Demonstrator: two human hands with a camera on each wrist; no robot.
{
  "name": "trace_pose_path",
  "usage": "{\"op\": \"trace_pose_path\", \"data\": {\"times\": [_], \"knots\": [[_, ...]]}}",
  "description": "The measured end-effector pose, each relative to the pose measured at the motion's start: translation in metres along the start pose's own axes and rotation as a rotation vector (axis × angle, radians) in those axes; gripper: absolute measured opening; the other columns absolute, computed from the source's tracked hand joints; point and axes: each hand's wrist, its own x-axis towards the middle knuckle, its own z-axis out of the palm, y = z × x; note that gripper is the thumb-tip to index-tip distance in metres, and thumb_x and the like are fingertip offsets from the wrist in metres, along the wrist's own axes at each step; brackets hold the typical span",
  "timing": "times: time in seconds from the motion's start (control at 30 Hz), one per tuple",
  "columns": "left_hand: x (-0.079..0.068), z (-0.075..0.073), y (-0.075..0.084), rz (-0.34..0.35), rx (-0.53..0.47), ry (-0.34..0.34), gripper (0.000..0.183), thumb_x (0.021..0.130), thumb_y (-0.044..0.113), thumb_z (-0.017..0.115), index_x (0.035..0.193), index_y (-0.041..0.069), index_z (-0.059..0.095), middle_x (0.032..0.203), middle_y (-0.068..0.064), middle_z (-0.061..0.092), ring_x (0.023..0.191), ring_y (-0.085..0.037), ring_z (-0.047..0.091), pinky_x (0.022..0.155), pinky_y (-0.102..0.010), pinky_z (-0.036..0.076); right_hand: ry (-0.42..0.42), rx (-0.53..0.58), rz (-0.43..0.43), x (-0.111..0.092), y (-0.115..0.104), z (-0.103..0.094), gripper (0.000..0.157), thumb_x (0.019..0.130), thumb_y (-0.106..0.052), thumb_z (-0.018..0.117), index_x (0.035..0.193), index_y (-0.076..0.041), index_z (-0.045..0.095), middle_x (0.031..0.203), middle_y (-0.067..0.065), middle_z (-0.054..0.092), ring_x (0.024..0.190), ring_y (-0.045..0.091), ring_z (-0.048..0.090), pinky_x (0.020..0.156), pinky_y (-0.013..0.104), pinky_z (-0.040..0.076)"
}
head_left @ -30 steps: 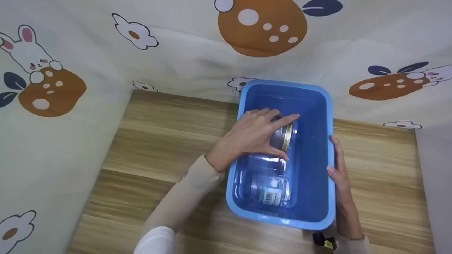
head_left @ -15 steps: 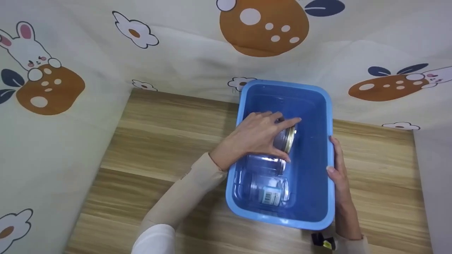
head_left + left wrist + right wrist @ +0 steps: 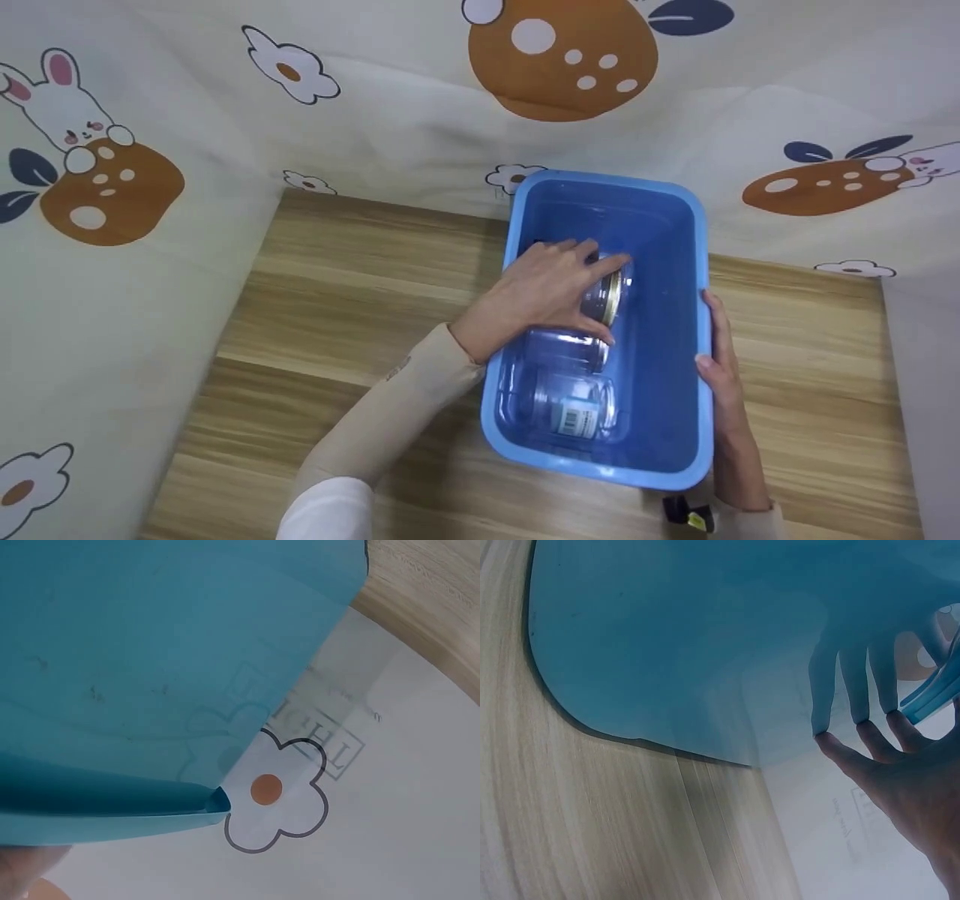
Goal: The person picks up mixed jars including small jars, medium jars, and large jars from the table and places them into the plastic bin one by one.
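A blue plastic bin [image 3: 600, 472] lies lengthwise before me, its open top facing up. My left hand [image 3: 536, 292] reaches into it over the left rim, thumb and fingers spread around a clear jar with a gold-edged lid [image 3: 613, 296]. The hand covers most of that jar. Next to it lies a second clear jar [image 3: 562, 351] on its side, and nearer me a third clear jar [image 3: 577, 409] with a barcode label. On the bin's right side my right hand [image 3: 726, 375] holds the rim, thumb over the edge; the right wrist view shows fingertips [image 3: 831, 744] against the outer wall.
The bin stands on a wood-grain surface [image 3: 337, 300]. Pale cloth walls [image 3: 397, 112] printed with rabbits, orange fruit and flowers rise behind and at both sides, the back one close behind the bin. A small black and yellow object [image 3: 688, 514] sits by the right wrist.
My left hand has shifted slightly toward me inside the bin, and the gold-lidded jar with it. The right hand and the bin have stayed in place.
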Motion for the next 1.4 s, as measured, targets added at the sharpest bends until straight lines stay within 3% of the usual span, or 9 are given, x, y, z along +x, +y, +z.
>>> {"op": "trace_pose_path", "data": {"times": [0.17,0.37,0.5,0.67,0.9,1.13,1.4], "knots": [[-0.0006,0.0002,0.0008,-0.002,0.035,-0.033,0.112,0.064,0.096,0.045,0.154,0.028,0.036,0.129,-0.008,0.058,0.09,-0.018,0.06,0.063,-0.029,0.053,0.002,-0.001,-0.008,-0.0014,0.0006,0.0005,0.071,0.094,-0.019,0.043,0.16,-0.019,0.016,0.165,0.002,0.006,0.147,0.026,0.01,0.112,0.046,0.015],[0.0002,0.0007,0.0024,-0.015,0.027,-0.084,0.112,0.065,0.092,0.053,0.156,0.028,0.032,0.136,-0.01,0.054,0.098,-0.021,0.062,0.071,-0.031,0.055,-0.002,0.013,0.021,-0.0027,-0.0025,0.0016,0.071,0.095,-0.022,0.043,0.16,-0.022,0.015,0.166,-0.001,0.004,0.148,0.027,0.008,0.113,0.055,0.012],[0.0012,0.0006,0.0035,-0.019,0.019,-0.107,0.111,0.067,0.088,0.057,0.156,0.028,0.031,0.135,-0.01,0.054,0.095,-0.02,0.062,0.072,-0.031,0.056,0.004,0.02,0.022,-0.0032,-0.0034,0.0018,0.071,0.095,-0.022,0.044,0.16,-0.023,0.016,0.166,-0.001,0.005,0.148,0.027,0.008,0.114,0.055,0.013],[0.0016,0.0003,0.0031,-0.012,0.025,-0.101,0.11,0.067,0.087,0.058,0.155,0.027,0.032,0.133,-0.009,0.054,0.092,-0.019,0.061,0.073,-0.03,0.055,0.015,0.023,0.021,-0.0027,-0.0026,0.0015,0.072,0.095,-0.022,0.045,0.16,-0.02,0.015,0.166,-0.001,0.006,0.148,0.027,0.009,0.114,0.053,0.015],[0.0012,0.0003,0.0028,-0.019,0.031,-0.11,0.109,0.068,0.088,0.056,0.156,0.028,0.03,0.136,-0.009,0.053,0.102,-0.022,0.058,0.079,-0.033,0.055,-0.011,0.024,0.015,-0.0015,-0.0033,0.0015,0.07,0.095,-0.022,0.043,0.16,-0.023,0.016,0.166,0.0,0.005,0.147,0.028,0.009,0.112,0.056,0.015],[0.0021,-0.0011,0.0034,-0.033,0.007,-0.127,0.108,0.068,0.087,0.057,0.154,0.025,0.034,0.137,-0.01,0.052,0.11,-0.024,0.057,0.084,-0.035,0.055,-0.018,0.022,-0.026,-0.0011,0.0,-0.0004,0.07,0.095,-0.02,0.042,0.16,-0.021,0.016,0.166,0.002,0.003,0.147,0.025,0.009,0.112,0.044,0.016],[0.0005,-0.0008,0.0024,-0.027,0.017,-0.106,0.108,0.07,0.086,0.057,0.156,0.025,0.033,0.141,-0.01,0.05,0.115,-0.025,0.056,0.088,-0.036,0.055,-0.026,0.009,-0.016,-0.0003,-0.0001,-0.0001,0.071,0.095,-0.021,0.042,0.16,-0.021,0.014,0.166,0.001,0.002,0.147,0.028,0.008,0.112,0.054,0.015]]}}
